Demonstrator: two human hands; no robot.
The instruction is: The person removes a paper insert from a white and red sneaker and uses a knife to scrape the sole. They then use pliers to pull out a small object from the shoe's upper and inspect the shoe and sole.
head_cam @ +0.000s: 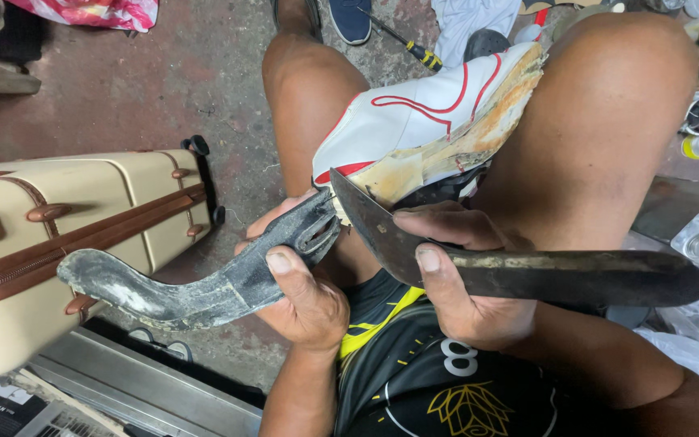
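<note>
While my left hand (305,283) clamps the peeled grey sole (196,291) at lower centre of the frame, thumb pressed on top, my right hand (463,283) is closed around a dark flat blade (527,271) whose tip sits at the seam where sole meets shoe. That white shoe with red trim (414,121) rests between my knees at upper centre, its glue-stained underside showing. At left lies 1 cream suitcase (66,235); a screwdriver (410,47) lies on the floor near the top edge.
</note>
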